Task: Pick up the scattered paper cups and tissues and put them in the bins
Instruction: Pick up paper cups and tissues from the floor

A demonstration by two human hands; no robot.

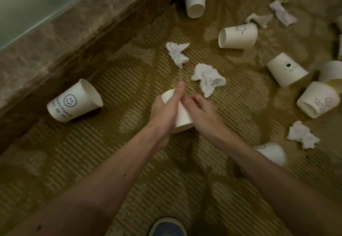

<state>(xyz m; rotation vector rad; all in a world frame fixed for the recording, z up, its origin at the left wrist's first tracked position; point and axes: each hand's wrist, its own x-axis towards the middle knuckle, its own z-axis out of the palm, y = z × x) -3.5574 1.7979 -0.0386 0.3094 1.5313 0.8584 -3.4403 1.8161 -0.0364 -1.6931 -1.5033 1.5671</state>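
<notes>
Now gripping one paper cup [182, 118] over the carpet [129, 143], left hand [164, 109] curled round its far end, right hand [202, 114] with fingers bent against its side. Just beyond, a crumpled tissue [208, 80]; far left, a smiley cup [74, 102] lying sideways.

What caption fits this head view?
Cleanup: left hand and right hand grip a paper cup amid scattered cups and tissues.

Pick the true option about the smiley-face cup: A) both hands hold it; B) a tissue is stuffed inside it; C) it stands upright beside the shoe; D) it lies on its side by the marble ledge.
D: the smiley-face cup lies on its side beside the marble ledge, while the left hand and right hand hold a second cup.
</notes>
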